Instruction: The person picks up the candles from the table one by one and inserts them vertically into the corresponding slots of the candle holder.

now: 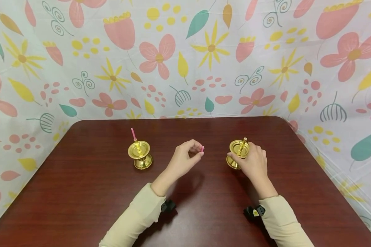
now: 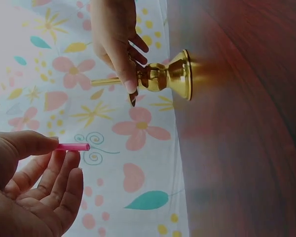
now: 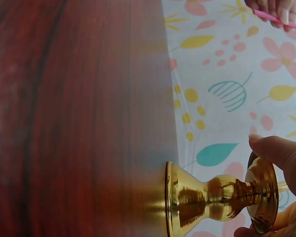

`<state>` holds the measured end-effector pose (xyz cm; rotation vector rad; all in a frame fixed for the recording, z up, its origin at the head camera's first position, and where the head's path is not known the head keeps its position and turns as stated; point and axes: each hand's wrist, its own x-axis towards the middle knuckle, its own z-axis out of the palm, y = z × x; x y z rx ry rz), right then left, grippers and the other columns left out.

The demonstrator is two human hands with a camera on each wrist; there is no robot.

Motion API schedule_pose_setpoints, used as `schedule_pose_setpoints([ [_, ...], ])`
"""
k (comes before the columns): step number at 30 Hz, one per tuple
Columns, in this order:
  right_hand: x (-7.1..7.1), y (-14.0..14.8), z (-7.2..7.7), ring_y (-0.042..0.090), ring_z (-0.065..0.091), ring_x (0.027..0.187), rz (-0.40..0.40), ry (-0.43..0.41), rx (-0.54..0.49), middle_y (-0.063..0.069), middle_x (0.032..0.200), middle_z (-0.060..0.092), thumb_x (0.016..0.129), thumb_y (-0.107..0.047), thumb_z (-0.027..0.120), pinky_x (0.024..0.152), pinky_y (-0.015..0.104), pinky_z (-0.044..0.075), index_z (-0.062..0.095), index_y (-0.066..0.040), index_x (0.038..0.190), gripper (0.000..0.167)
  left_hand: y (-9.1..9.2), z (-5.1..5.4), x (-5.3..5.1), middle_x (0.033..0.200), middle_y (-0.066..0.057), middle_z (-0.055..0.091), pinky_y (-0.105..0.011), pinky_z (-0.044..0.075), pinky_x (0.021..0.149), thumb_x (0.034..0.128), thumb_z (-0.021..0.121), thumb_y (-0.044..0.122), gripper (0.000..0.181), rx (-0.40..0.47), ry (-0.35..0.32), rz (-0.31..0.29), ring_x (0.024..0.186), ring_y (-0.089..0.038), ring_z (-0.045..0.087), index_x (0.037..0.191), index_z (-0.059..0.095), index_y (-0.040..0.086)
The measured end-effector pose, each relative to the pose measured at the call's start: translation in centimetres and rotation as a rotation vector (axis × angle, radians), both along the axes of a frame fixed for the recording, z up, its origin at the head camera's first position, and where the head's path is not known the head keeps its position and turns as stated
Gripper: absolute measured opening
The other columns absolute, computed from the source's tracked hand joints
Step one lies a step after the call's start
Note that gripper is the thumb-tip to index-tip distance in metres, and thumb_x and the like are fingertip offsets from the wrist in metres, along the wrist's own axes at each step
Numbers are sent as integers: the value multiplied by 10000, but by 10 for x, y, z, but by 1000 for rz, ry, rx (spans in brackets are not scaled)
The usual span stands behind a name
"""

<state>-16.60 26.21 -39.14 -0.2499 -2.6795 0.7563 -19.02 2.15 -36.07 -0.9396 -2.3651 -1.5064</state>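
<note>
My left hand [image 1: 183,160] pinches a pink candle [image 2: 74,146] between thumb and fingertips, held above the table between two brass candle holders. Its other fingers are loosely bent in the left wrist view. My right hand [image 1: 256,163] grips the dish rim of the right-hand candle holder [image 3: 222,197], thumb on one side and fingers on the other. That holder stands upright on the table, its thin gold tube [image 1: 243,144] rising from the dish with a bare top. At the left, the other candle holder [image 1: 143,162] stands with a pink candle [image 1: 133,133] upright in its tube.
Both holders stand on a dark reddish-brown wooden table [image 1: 89,192]. A white cloth with a flower print [image 1: 185,51] hangs behind it and along both sides. Dark wrist devices [image 1: 168,206] sit at the cuffs of both beige sleeves.
</note>
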Motion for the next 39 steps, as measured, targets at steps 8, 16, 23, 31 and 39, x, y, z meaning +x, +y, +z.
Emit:
schedule_pose_setpoints([
  [8, 1, 0, 0, 471, 438, 1030, -4, 8, 2, 314, 1103, 533, 773, -425, 746, 891, 578, 357, 474, 121, 1235, 765, 10, 3, -4, 856, -112, 670, -210, 520, 694, 847, 671, 20, 93, 68, -35, -26, 780, -195, 649, 931, 632, 16],
  [16, 1, 0, 2, 476, 440, 1037, -14, 1, -4, 316, 1117, 532, 771, -416, 751, 897, 582, 360, 469, 120, 1243, 769, 17, 6, -7, 838, -139, 672, -258, 526, 661, 856, 664, 16, 90, 119, -48, -56, 752, -221, 648, 938, 629, 1],
  [23, 0, -1, 2, 483, 437, 1053, -17, -16, -10, 318, 1145, 523, 773, -424, 748, 899, 584, 364, 453, 120, 1270, 794, 23, 8, -9, 840, -132, 659, -240, 520, 661, 860, 659, 15, 93, 121, -58, -66, 758, -207, 640, 944, 622, 6],
  [31, -1, -1, 0, 470, 439, 1036, -17, -6, -15, 311, 1130, 531, 767, -419, 754, 886, 564, 365, 457, 122, 1263, 791, 31, 12, -8, 852, -161, 654, -286, 542, 676, 859, 649, -6, 99, 128, -60, -97, 757, -232, 642, 950, 612, -21],
  [39, 0, 0, -1, 479, 448, 1047, -19, -7, -3, 314, 1141, 532, 764, -428, 754, 898, 577, 370, 464, 121, 1256, 792, 43, 9, -11, 875, -202, 656, -358, 549, 696, 854, 653, -22, 126, 140, -36, -105, 780, -302, 647, 964, 607, -62],
])
